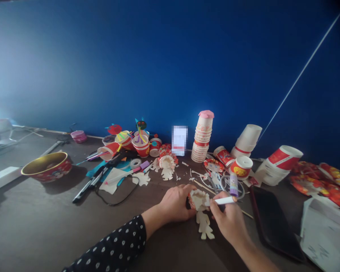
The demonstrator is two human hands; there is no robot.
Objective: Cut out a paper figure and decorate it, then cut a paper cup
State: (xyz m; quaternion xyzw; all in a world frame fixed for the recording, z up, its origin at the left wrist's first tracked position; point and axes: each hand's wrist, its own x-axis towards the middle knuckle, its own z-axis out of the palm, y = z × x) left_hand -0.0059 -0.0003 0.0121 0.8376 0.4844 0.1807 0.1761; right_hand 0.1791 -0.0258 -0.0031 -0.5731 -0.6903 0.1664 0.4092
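Item: frilled paper-cup figure [198,200], gripped just above the tabletop by your left hand [176,204], fingers curled round it. Your right hand [229,219] pinches a white marker [222,200], tip at the figure. Risk: a slip streaks the paper or bends the thin cut legs [204,225]. Close by: purple glue stick [234,185], black smartphone [274,223].

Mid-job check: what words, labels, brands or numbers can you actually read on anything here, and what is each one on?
No text can be read and quoted.
White card by the cup stack: pixelated, unreadable.
Red-banded paper cup: print too small to read.
Purple glue stick: label too small.
White box at lower right: marks too blurred.
White marker in the right hand: no readable text.
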